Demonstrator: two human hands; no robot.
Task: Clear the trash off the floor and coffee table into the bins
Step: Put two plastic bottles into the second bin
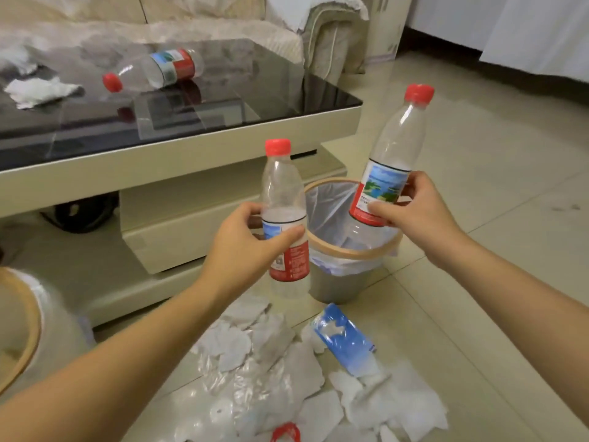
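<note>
While both hands are up over the pale tiled floor (497,173), each one's got a clear red-capped bottle: the left hand (245,244) is wrapped round the label of the upright bottle (283,199), and the right hand (414,205) pinches the tilted bottle (392,161) right above the grey bin (338,282) with its wooden rim and clear liner. Torn white tissue (274,362) and a blue wrapper (344,339) are scattered on the tiles near the bin. On the glossy black coffee table (223,100) a third bottle (156,70) lies on its side beside crumpled tissue (38,90). Cream sofa (191,14) behind, second bin (28,333) at far left.
</note>
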